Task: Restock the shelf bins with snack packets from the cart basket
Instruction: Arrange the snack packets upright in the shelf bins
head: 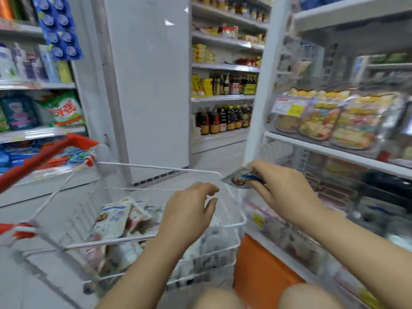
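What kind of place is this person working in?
Most likely a small supermarket aisle: the shelves hold rows of sauce bottles, a wire cart basket holds snack packets, and the right hand holds one packet near the stocked shelving.

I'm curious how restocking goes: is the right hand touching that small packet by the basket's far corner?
Touching. The head view shows the right hand pinching the snack packet, its fingers curled over the packet's edge.

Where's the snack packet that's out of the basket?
Head view, right of centre: the snack packet is pinched in the right hand, above the cart basket's far right corner.
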